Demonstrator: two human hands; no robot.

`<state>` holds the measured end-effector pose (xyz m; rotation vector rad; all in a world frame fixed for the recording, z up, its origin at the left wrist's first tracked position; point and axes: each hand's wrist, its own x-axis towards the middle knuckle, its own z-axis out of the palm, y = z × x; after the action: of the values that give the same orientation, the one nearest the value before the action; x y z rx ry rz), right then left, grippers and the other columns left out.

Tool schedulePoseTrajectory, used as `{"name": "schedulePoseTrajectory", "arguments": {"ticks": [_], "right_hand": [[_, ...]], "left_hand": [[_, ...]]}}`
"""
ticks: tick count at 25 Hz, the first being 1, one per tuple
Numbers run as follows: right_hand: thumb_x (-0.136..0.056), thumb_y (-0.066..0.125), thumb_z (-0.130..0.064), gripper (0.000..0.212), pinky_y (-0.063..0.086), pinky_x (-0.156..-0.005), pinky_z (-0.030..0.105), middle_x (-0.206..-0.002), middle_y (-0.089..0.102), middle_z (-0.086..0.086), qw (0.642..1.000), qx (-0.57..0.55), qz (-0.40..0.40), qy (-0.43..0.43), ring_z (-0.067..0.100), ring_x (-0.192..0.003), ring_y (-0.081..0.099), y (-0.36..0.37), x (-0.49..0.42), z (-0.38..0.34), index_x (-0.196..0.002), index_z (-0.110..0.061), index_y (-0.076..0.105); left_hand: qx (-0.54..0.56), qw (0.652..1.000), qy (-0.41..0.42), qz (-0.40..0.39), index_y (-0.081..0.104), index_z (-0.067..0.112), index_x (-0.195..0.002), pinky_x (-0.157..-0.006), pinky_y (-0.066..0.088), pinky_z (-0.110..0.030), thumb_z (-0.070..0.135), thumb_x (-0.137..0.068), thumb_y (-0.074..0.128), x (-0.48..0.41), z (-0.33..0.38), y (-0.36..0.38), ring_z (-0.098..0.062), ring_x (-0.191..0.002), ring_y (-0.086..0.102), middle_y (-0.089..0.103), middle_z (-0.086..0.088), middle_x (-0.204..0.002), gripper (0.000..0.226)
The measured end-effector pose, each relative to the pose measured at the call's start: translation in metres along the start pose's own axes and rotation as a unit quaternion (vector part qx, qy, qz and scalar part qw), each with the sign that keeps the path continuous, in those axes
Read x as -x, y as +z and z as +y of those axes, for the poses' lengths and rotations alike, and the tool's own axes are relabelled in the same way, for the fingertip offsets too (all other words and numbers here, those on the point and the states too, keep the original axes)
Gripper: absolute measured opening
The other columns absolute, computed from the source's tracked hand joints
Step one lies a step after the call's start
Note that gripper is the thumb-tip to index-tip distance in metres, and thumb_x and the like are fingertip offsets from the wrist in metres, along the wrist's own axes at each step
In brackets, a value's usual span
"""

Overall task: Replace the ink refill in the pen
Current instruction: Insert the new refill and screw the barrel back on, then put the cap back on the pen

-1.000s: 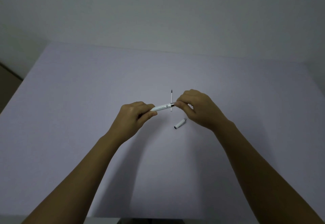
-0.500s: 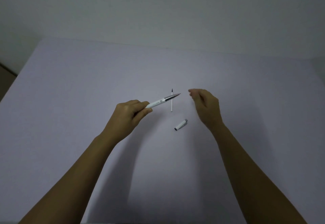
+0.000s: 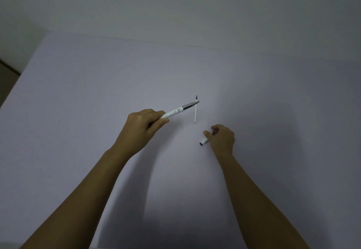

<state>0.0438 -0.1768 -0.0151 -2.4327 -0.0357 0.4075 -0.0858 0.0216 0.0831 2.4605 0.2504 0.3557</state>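
Observation:
My left hand (image 3: 145, 124) grips a white pen (image 3: 178, 110) by its rear end, above the table. The pen's grey metal tip points up and to the right. A thin white ink refill (image 3: 195, 110) with a dark tip lies on the table just right of the pen's tip. My right hand (image 3: 221, 138) rests on the table lower right, its fingers closed around a small white pen cap (image 3: 203, 142). The cap's dark end sticks out to the left of the fingers.
The pale lilac table (image 3: 97, 92) spreads wide around both hands. Its left edge drops off at the far left, and a plain wall stands behind its far edge.
My right hand let go of the pen's tip, moved down and toward me, and closed on the cap on the table. The left hand raised the pen slightly.

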Motion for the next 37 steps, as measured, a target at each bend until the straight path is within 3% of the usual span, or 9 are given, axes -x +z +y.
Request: {"name": "schedulePoseTrajectory", "arguments": {"ticks": [4,9,11,15,20,24,27,35,37], "right_hand": [[-0.076,0.075,-0.018,0.033,0.046,-0.082,0.026,-0.100,0.070,0.013,0.991,-0.119,0.018,0.058,0.024,-0.094,0.065,-0.008,-0.003,-0.007,-0.105,-0.004,0.067],[-0.075,0.075,-0.027,0.018,0.043,-0.063,0.005,-0.084,0.070,0.002,0.956,-0.283,0.035,0.067,0.004,-0.071,0.059,-0.029,-0.009,-0.023,-0.089,-0.015,0.074],[-0.075,0.076,-0.025,0.006,0.044,-0.066,0.007,-0.078,0.069,-0.001,0.936,-0.346,0.046,0.051,0.004,-0.072,0.059,-0.039,-0.009,-0.034,-0.079,-0.022,0.074],[-0.075,0.076,-0.023,0.006,0.045,-0.065,0.008,-0.068,0.068,-0.013,0.911,-0.410,0.048,0.009,-0.004,-0.065,0.058,-0.055,-0.007,-0.056,-0.072,-0.027,0.073],[-0.079,0.074,-0.021,0.013,0.047,-0.074,0.015,-0.068,0.069,-0.016,0.896,-0.443,0.017,-0.020,0.001,-0.073,0.058,-0.061,-0.001,-0.072,-0.068,-0.029,0.073],[-0.079,0.073,-0.020,0.015,0.048,-0.080,0.018,-0.066,0.072,-0.019,0.893,-0.448,-0.006,-0.037,-0.003,-0.075,0.062,-0.060,0.007,-0.075,-0.068,-0.030,0.074],[-0.080,0.072,-0.021,0.019,0.047,-0.081,0.020,-0.064,0.072,-0.021,0.895,-0.444,-0.011,-0.046,-0.003,-0.073,0.061,-0.059,0.012,-0.075,-0.065,-0.033,0.075],[-0.079,0.072,-0.023,0.014,0.046,-0.078,0.016,-0.068,0.070,-0.017,0.909,-0.411,-0.019,-0.068,-0.002,-0.073,0.060,-0.055,0.024,-0.078,-0.068,-0.032,0.074],[-0.079,0.072,-0.025,0.012,0.044,-0.070,0.009,-0.061,0.066,-0.020,0.918,-0.390,-0.017,-0.076,-0.005,-0.065,0.057,-0.048,0.029,-0.079,-0.069,-0.031,0.074]], "left_hand": [[0.003,1.000,-0.005,0.003,0.068,0.011,-0.088,-0.054,0.037,-0.028,0.024,-0.088,0.059,-0.003,-0.002,0.003,-0.021,-0.053,0.049,0.055,-0.007,-0.057,0.015],[0.024,0.999,-0.020,0.012,0.069,0.011,-0.087,-0.055,0.038,-0.030,0.025,-0.087,0.060,0.002,-0.006,0.009,-0.023,-0.054,0.053,0.058,-0.008,-0.057,0.017],[0.030,0.999,-0.030,0.016,0.069,0.011,-0.087,-0.055,0.039,-0.026,0.024,-0.087,0.061,0.006,-0.007,0.010,-0.021,-0.054,0.054,0.059,-0.007,-0.057,0.015],[0.030,0.999,-0.040,0.003,0.069,0.010,-0.084,-0.054,0.036,-0.021,0.023,-0.087,0.061,0.011,-0.006,0.012,-0.017,-0.053,0.052,0.059,-0.006,-0.056,0.015],[0.022,0.999,-0.046,-0.011,0.067,0.007,-0.080,-0.054,0.038,-0.024,0.026,-0.089,0.058,0.015,-0.001,0.012,-0.021,-0.053,0.054,0.058,-0.007,-0.056,0.023],[0.012,0.999,-0.044,-0.010,0.067,0.007,-0.080,-0.054,0.043,-0.035,0.027,-0.089,0.057,0.016,0.002,0.011,-0.023,-0.054,0.054,0.058,-0.009,-0.057,0.024],[0.007,0.999,-0.047,-0.021,0.065,0.007,-0.078,-0.055,0.040,-0.032,0.029,-0.090,0.055,0.017,0.003,0.011,-0.023,-0.054,0.052,0.057,-0.011,-0.058,0.027],[0.011,0.999,-0.039,-0.018,0.066,0.008,-0.079,-0.055,0.039,-0.029,0.028,-0.090,0.055,0.018,0.012,0.010,-0.022,-0.054,0.053,0.057,-0.010,-0.058,0.026],[0.008,0.999,-0.037,-0.014,0.066,0.006,-0.079,-0.055,0.041,-0.035,0.027,-0.090,0.055,0.016,0.014,0.012,-0.025,-0.054,0.053,0.057,-0.013,-0.058,0.027]]}}
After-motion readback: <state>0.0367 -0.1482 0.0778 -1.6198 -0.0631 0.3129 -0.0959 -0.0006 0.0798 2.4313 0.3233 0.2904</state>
